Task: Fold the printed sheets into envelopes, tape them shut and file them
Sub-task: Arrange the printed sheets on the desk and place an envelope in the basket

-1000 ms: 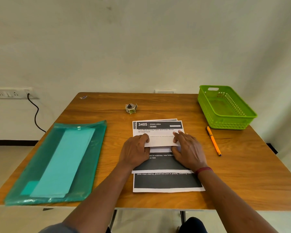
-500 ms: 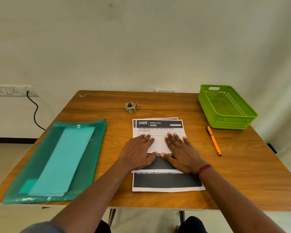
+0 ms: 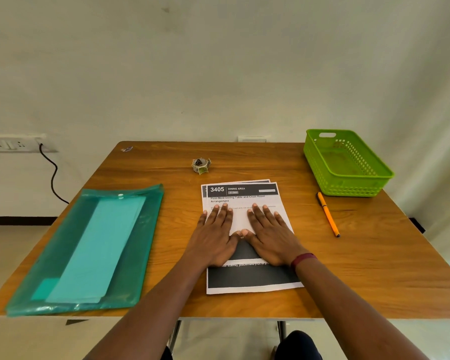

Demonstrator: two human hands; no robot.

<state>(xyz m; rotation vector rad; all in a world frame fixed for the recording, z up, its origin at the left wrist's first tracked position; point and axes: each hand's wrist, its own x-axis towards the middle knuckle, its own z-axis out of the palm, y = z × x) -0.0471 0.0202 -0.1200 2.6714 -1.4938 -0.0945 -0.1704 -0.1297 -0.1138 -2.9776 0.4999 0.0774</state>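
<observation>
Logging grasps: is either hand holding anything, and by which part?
Nothing is gripped. The left hand and right hand press flat on the folded flap of the sheet.

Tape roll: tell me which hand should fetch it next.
Left, probably. The tape roll lies just beyond the fingertips of the left hand, while the right hand sits further off and can hold the folded sheet flat.

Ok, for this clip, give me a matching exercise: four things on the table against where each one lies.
Things: 1 tape roll; 2 orange pen; 3 green basket; 4 teal folder.
Places: A far right corner of the table; B left side; C just beyond the printed sheets; D right of those sheets, nearer than the basket.
Pairs: 1-C, 2-D, 3-A, 4-B.
</observation>
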